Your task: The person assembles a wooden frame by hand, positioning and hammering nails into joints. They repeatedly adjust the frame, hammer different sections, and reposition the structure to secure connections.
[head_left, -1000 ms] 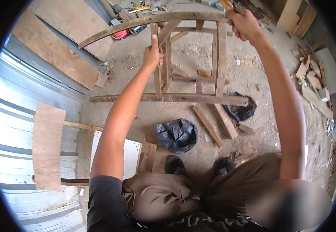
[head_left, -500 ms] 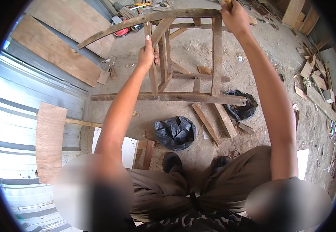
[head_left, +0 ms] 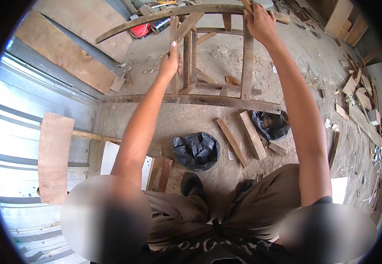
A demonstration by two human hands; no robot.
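A rough wooden frame [head_left: 191,99] of long rails, short uprights and slanting braces stands on the ground ahead, and its curved-looking top rail [head_left: 155,21] crosses the far part of the view. My left hand [head_left: 169,65] is wrapped round the left upright below this rail, thumb pointing up along the wood. At the right end of the top rail, my right hand [head_left: 261,23] is closed round a light wooden stick or handle [head_left: 246,6]. The stick's far end runs out of view, so I cannot tell its kind. The right fingers are close to the rail.
Two black plastic bags [head_left: 196,151] [head_left: 271,125] sit open near my feet, with loose wooden battens [head_left: 253,134] between them. Boards [head_left: 63,50] lean at the left wall. A red item [head_left: 140,30] lies behind the frame. Scrap wood [head_left: 363,94] is piled along the right side.
My right hand has shifted left along the top rail, and the stick in it now leans differently. The frame sits slightly higher in view, with my left hand still on the upright.
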